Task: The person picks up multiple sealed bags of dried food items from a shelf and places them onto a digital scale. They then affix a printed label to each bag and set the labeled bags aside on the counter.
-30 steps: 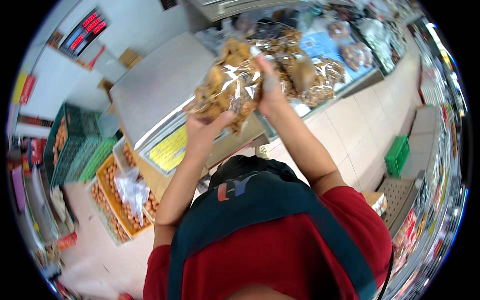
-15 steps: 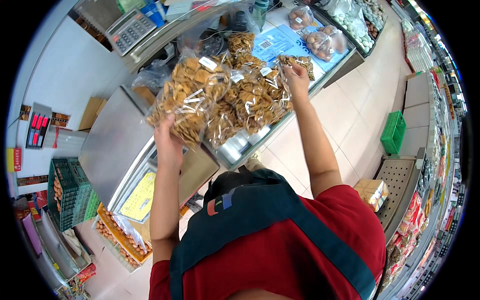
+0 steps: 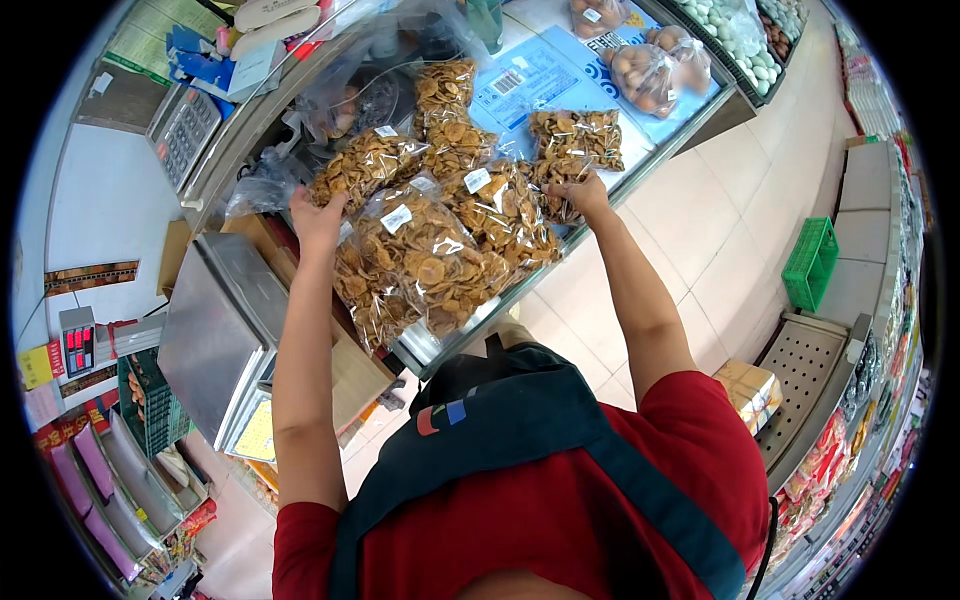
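Observation:
Several clear bags of brown dried slices lie heaped on the counter, some with white labels. My left hand (image 3: 320, 220) is at the left end of one bag (image 3: 368, 165), its thumb on the near edge and its other fingers partly hidden. A large bag (image 3: 420, 250) rests in front, on top of the heap's near side. My right hand (image 3: 582, 196) pinches the edge of a bag (image 3: 556, 180) on the right, its fingertips partly hidden against the plastic. Beyond that hand lies another bag (image 3: 578, 138).
Bagged eggs (image 3: 645, 78) sit on a blue printed sheet (image 3: 545, 85) at the far right. A metal-topped scale (image 3: 215, 320) stands left of the heap, with a calculator (image 3: 187, 137) beyond. A green crate (image 3: 811, 264) is on the right.
The large bag my left hand held up now lies on the heap. My left hand has shifted to a bag farther back. My right hand has come nearer, and the view has shifted.

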